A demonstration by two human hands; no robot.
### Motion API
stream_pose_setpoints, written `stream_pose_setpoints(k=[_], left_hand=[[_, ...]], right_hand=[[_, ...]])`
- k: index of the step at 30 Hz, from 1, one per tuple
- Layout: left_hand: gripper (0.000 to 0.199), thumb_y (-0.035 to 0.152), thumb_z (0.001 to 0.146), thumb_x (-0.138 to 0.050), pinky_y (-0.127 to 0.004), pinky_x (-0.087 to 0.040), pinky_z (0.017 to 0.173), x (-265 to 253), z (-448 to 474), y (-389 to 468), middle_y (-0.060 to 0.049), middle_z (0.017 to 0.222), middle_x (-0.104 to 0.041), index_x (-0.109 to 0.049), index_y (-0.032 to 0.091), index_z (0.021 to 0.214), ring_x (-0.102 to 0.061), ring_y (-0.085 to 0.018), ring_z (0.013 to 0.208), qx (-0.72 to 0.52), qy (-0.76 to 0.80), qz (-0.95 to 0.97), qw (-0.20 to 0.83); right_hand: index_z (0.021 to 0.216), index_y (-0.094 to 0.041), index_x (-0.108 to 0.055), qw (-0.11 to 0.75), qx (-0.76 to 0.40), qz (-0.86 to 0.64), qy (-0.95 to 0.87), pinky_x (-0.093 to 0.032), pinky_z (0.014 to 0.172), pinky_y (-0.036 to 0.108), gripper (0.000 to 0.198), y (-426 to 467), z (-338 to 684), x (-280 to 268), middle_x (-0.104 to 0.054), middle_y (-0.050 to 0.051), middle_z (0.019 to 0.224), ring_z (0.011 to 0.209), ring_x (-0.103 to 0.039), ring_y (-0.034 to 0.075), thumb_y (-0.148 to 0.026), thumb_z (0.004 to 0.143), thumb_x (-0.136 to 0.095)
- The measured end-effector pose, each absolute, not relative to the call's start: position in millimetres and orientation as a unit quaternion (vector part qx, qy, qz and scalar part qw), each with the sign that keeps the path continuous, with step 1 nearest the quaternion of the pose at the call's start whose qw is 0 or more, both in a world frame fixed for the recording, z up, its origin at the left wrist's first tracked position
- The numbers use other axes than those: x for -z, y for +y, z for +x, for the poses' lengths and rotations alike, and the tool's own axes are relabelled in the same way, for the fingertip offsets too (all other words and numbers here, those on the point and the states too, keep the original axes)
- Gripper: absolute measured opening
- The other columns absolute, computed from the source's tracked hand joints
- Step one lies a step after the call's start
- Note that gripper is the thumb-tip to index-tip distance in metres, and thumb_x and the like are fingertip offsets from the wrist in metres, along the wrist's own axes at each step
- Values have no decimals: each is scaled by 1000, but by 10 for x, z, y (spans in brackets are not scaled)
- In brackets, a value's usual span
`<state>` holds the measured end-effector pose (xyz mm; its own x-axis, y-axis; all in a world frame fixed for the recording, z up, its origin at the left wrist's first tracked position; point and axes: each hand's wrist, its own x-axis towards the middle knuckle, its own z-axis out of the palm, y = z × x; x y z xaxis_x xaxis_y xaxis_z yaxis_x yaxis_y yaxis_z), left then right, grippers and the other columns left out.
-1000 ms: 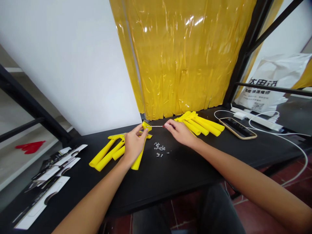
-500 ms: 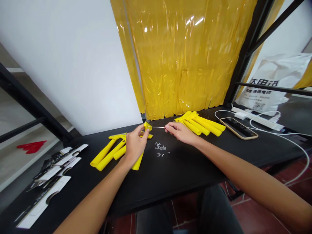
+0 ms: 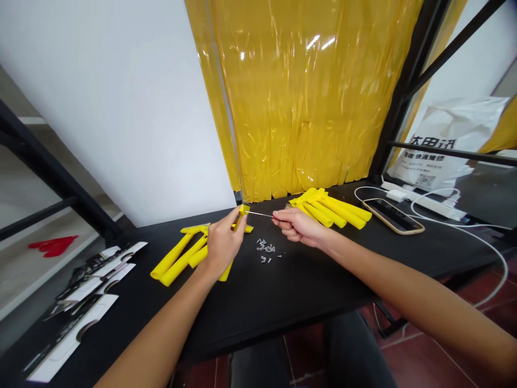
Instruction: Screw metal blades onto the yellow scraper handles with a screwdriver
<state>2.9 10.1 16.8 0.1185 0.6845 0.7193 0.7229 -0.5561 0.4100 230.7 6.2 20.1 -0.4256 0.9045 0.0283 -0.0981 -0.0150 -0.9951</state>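
Note:
My left hand [image 3: 224, 237] is closed on a yellow handled piece [image 3: 244, 209], raised above the table with its small end showing past my fingertips. In my right hand [image 3: 297, 225] is a thin screwdriver [image 3: 260, 214], its handle mostly hidden by the fingers. The slim metal shaft runs left, and its tip meets the end of the yellow piece. Under and beside my left hand lie several similar yellow handles [image 3: 177, 261]. Another bunch of yellow handles [image 3: 335, 207] rests beyond my right hand. Several small silver screws [image 3: 266, 248] are scattered on the table between my hands.
On the black table [image 3: 291, 302], flat printed cards [image 3: 76, 328] are piled at the left. A phone [image 3: 393, 215] lies at the right, near a white power strip [image 3: 428, 199] with cables. A white bag [image 3: 444, 140] stands behind the black frame, and a yellow plastic curtain [image 3: 307, 108] hangs at the back.
The yellow piece has turned upward a little in my left hand. The screwdriver now slopes slightly down toward my right hand, whose fingers have curled further.

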Motion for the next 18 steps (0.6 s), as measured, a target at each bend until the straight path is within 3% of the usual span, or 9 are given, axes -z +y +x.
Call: stream_pose_setpoints(k=[3,6,9,11,14,18], left_hand=[[32,37,92,-58,-35,-54,91,-218,-23,171,-7,107,-77,-69,25,120,-73,-24,95,463,-472,-750,-5],[28,35,89,-61,-35,-56,86,-268,-140,321,-8,106,-76,-67,21,112,-74,-24,93,489,-478,-719,-124],[34,30,87,-58,-31,-59,66,-268,-286,482,-9,99,-76,-59,17,119,-74,-24,83,466,-527,-661,-261],[51,29,89,-54,-31,-57,59,-241,-366,553,-10,99,-75,-46,17,138,-74,-24,77,435,-577,-641,-259],[67,31,91,-51,-36,-56,67,-200,-432,584,-14,98,-73,-29,16,152,-73,-28,84,358,-642,-659,-159],[80,41,88,-56,-45,-51,83,-225,-467,543,-21,108,-71,-24,13,155,-67,-40,107,250,-692,-675,-52]], right_hand=[[88,-19,-58,380,-604,-330,-618,-12,39,21,34,96,2375,-205,-29,-10,55,43,-16,7,-53,91,-58],[101,-20,-60,439,-534,-322,-648,-28,44,22,33,198,2496,-224,-44,-6,61,48,-31,9,-51,94,-53],[98,-20,-53,552,-381,-351,-654,-44,66,28,27,350,2720,-266,-60,3,82,67,-51,14,-46,96,-46],[98,-21,-49,575,-208,-440,-658,-44,76,32,20,433,2933,-304,-62,6,90,77,-55,17,-40,97,-41],[108,-19,-50,471,-6,-634,-613,-42,76,38,22,490,3294,-353,-64,13,95,83,-59,24,-33,95,-41],[89,-17,-62,248,43,-774,-581,-40,77,48,27,510,3667,-324,-67,21,91,88,-63,35,-43,84,-60]])
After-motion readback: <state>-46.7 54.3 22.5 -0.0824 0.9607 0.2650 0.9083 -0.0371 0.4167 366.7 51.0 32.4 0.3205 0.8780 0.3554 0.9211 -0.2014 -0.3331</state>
